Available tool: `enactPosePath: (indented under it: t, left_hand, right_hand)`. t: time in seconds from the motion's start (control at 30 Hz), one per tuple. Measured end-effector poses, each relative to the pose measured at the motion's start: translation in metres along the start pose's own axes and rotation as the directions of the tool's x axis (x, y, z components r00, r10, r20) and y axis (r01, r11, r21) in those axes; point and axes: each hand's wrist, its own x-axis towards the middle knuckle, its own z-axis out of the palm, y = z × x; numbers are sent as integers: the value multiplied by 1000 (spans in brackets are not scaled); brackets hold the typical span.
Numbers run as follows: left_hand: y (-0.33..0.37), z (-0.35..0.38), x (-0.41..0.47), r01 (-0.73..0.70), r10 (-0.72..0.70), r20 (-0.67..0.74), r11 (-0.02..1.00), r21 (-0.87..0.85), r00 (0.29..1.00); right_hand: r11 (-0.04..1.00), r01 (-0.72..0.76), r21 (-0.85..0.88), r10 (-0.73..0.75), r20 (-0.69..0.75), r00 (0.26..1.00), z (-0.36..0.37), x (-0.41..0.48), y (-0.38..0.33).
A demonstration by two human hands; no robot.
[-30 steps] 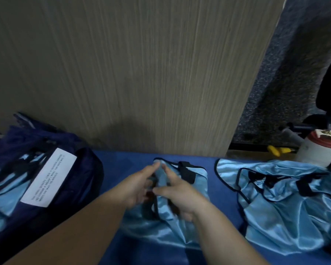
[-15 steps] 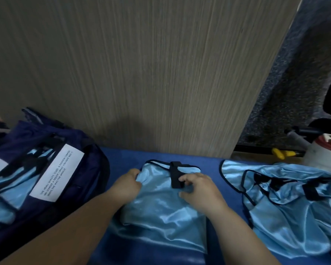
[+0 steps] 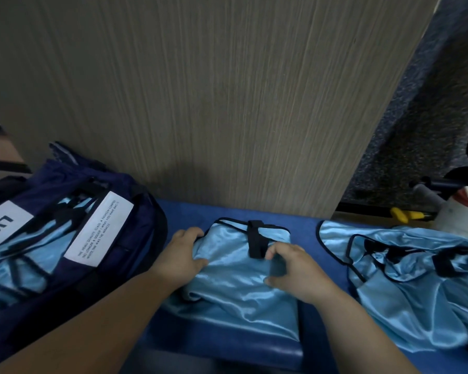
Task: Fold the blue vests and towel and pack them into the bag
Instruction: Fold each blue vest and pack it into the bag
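A folded light-blue satin vest (image 3: 238,287) with black trim and a black strap lies on the blue padded surface (image 3: 189,214) in front of me. My left hand (image 3: 183,253) grips its left edge, fingers curled over the rim. My right hand (image 3: 291,269) sits on the vest just right of the strap, its curled thumb and forefinger pinching the fabric. A second blue vest (image 3: 405,287) lies spread and rumpled to the right. The dark navy bag (image 3: 135,238) stands open on the left, with blue vests and white labels showing inside. I cannot pick out a towel.
A tall wood-grain panel (image 3: 227,103) rises directly behind the surface. At the far right stand a white container with a red lid (image 3: 462,214) and a yellow object (image 3: 401,215). Dark speckled floor shows beyond the panel.
My hands came apart from bunching the vest and laid it flat and folded. The left hand moved to its left edge, the right to beside the strap.
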Motion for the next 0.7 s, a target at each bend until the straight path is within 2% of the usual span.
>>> enactPosePath:
  t: [0.07, 0.13, 0.2, 0.23, 0.3, 0.37, 0.47, 0.6, 0.7]
  left_hand:
    - [-4, 0, -5, -64, 64, -51, 998, 0, 997]
    - [-5, -4, -12, -206, 209, -99, 978, 46, 973]
    - [-2, -12, -19, -320, 320, -41, 948, 10, 947]
    - [0, -17, -23, -332, 335, 42, 942, -57, 941]
    - [1, -23, -29, -292, 323, 264, 945, -149, 909]
    - [0, -26, -34, -288, 294, 410, 954, -78, 863]
    - [-6, -29, -35, -245, 241, 467, 968, -52, 851]
    - [-6, -27, -34, -273, 217, 582, 962, 9, 784]
    - [-10, -23, -29, -314, 239, 563, 949, 39, 791]
  right_hand:
    - [997, 62, -47, -64, -36, 997, -2, -3, 1]
    - [997, 77, -19, -77, -19, 997, -5, -7, 3]
    - [998, 56, 39, -60, 83, 995, -8, -13, 4]
    - [998, 35, 48, -42, 150, 988, -9, -15, 4]
    - [1000, 6, 26, -13, 254, 967, -8, -19, 7]
    - [1000, 11, 17, -16, 304, 953, -8, -21, 9]
    - [999, 41, 29, -48, 307, 950, -10, -23, 10]
    - [997, 38, 65, -56, 292, 955, -12, -27, 13]
    - [997, 22, 76, -45, 310, 950, -12, -28, 16]
